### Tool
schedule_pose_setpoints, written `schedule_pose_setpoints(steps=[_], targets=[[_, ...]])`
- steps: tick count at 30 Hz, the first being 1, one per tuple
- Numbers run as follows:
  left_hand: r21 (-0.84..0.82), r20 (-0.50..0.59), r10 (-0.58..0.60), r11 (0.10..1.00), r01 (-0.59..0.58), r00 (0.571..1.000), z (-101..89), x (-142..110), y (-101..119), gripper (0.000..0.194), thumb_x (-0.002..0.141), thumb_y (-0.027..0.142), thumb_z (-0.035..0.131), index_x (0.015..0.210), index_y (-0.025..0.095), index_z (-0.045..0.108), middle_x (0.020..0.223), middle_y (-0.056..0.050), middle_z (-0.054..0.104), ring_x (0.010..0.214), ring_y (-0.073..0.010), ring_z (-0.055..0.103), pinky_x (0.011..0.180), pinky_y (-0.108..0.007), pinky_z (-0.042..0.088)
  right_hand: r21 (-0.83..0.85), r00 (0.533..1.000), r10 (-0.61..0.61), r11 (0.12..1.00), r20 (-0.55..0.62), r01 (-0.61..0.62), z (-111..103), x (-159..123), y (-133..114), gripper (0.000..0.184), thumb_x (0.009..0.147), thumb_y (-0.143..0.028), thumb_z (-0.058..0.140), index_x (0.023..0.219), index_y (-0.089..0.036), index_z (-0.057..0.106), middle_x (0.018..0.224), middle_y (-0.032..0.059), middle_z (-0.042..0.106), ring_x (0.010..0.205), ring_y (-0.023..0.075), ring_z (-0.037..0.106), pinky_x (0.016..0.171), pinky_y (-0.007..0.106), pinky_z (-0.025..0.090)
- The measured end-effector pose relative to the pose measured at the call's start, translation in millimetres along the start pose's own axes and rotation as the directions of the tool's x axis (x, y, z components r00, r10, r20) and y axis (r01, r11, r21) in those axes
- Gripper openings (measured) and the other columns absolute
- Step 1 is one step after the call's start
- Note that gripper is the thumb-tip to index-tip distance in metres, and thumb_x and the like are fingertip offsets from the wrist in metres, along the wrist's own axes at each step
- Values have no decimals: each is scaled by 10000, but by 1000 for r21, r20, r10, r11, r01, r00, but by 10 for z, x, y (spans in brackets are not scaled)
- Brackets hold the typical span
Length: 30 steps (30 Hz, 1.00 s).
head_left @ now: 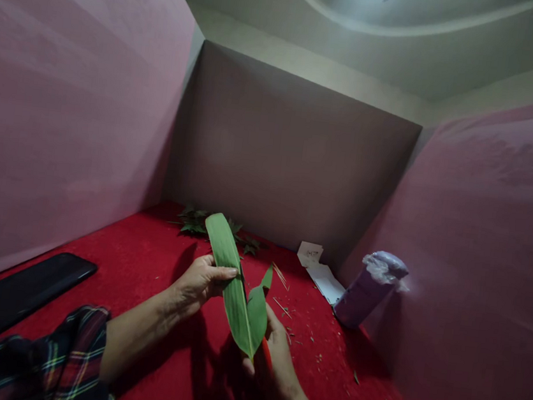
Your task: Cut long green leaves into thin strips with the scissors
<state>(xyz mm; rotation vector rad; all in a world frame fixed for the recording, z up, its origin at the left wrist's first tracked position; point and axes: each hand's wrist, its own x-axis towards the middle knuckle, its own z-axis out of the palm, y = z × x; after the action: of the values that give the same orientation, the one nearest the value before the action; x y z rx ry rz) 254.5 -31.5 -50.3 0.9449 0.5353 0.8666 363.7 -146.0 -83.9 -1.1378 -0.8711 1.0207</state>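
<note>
A long green leaf is held up in front of me, its blunt top end pointing up and to the left. My left hand pinches it at mid-length, thumb lying across the front. Close to the leaf's pointed lower end is my right hand, its fingers closed and partly hidden behind the leaf. An orange-handled tool shows in that hand; the rest of it is out of sight. A smaller leaf piece sticks up beside the long leaf, and I cannot tell whether the two are joined.
Leafy sprigs lie at the back of the red cloth. White papers and a purple plastic-wrapped roll stand at right. Thin sticks and scraps are scattered nearby. A black flat object lies left; pink walls enclose the sides.
</note>
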Motion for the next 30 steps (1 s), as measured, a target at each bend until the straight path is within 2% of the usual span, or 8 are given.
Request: schedule_pose_setpoints(steps=[3,7,15,25,30], targets=[[3,-3,4,1000,-4,1000,-25,15,-3,252,507,148,749,718,83,628,644,-66,669,528,-156,604,539,-307,526,11,999,-35,999,-15,35,8,9,-12,358,552,-372,731,738,-189,486,467,-103,421,349,31,328,322,129,253],[26,1,17,1000,-17,1000,-23,10,-4,255,502,154,752,715,86,628,636,-63,667,523,-163,603,522,-314,526,5,995,-98,995,-6,98,2,35,-8,316,585,-339,718,736,-180,490,516,-85,453,397,41,371,362,136,308],[30,-14,18,999,-17,1000,13,2,-9,266,485,149,755,705,92,617,630,-59,665,519,-166,602,522,-326,529,51,996,-89,995,6,88,-23,40,32,329,569,-299,743,722,-172,481,525,-83,459,408,42,363,373,141,316],[8,-17,9,1000,-9,1000,9,-7,-7,277,469,140,762,697,89,614,619,-64,661,516,-166,599,532,-328,529,87,993,-108,991,35,105,9,27,-47,361,510,-363,773,669,-183,502,491,-84,431,383,40,324,343,141,257],[13,-13,10,1000,-10,1000,4,2,-9,291,470,150,765,716,89,623,628,-64,663,523,-167,603,530,-320,527,156,993,-115,982,41,107,9,36,12,359,510,-297,786,676,-184,488,500,-87,434,402,41,332,363,139,282]])
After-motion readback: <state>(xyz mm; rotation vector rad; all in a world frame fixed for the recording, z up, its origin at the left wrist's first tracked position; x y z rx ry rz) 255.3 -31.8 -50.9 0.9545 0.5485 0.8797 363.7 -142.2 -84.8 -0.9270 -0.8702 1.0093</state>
